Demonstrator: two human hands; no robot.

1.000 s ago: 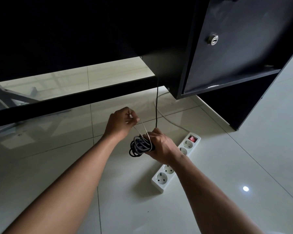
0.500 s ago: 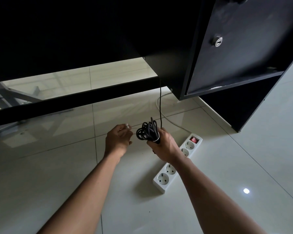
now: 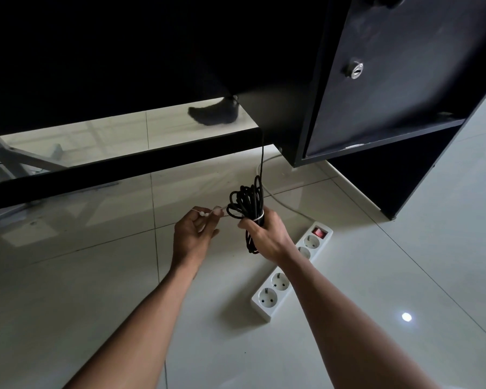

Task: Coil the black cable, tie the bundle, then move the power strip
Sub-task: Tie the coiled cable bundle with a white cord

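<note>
Head view: right hand point(image 3: 267, 237) grips the coiled black cable bundle point(image 3: 246, 202) above the pale tiled floor point(image 3: 96, 276). Left hand point(image 3: 192, 234) pinches the thin white tie point(image 3: 260, 217), loose a second ago, now cinched. Long white plastic power strip point(image 3: 281, 282) awaits, unmoved.

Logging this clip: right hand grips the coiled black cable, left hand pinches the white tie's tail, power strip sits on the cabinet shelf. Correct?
One error. The head view shows the power strip lying on the floor tiles, not on the cabinet shelf. The rest holds: the right hand grips the coiled black cable, and the left hand pinches the white tie's tail.
</note>
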